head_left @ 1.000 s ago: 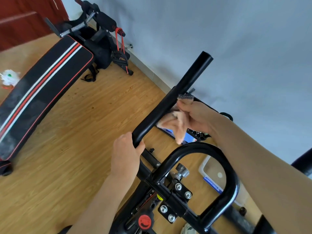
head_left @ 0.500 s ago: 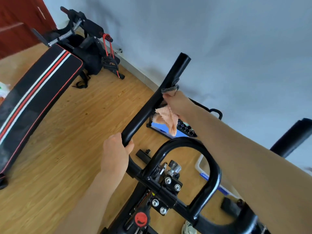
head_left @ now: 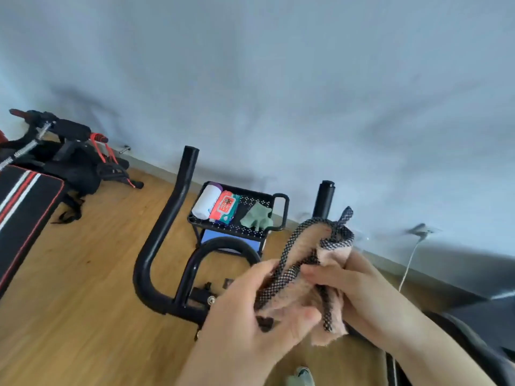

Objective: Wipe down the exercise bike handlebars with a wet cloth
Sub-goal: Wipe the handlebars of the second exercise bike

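Note:
Both hands hold a pink cloth [head_left: 333, 253] with a black-and-white checked edge, lifted in front of me and clear of the bike. My left hand [head_left: 250, 324] grips its lower left part; my right hand [head_left: 354, 291] pinches its right side. The black handlebars stand behind: the left bar [head_left: 170, 218] rises to the upper left, the centre loop [head_left: 223, 243] curves below the cloth, and the right bar's tip [head_left: 324, 199] pokes up behind the cloth. Neither hand touches the bars.
A black perforated cart [head_left: 280, 210] behind the handlebars carries a white roll, a red wipes pack and a green glove. A black sit-up bench [head_left: 25, 207] with red and white stripes lies at the left on the wood floor. A white cable [head_left: 409, 260] hangs at the right wall.
My left hand let go of the left bar and took hold of the cloth. My right hand lifted the cloth off the bar. The view swung up and to the right.

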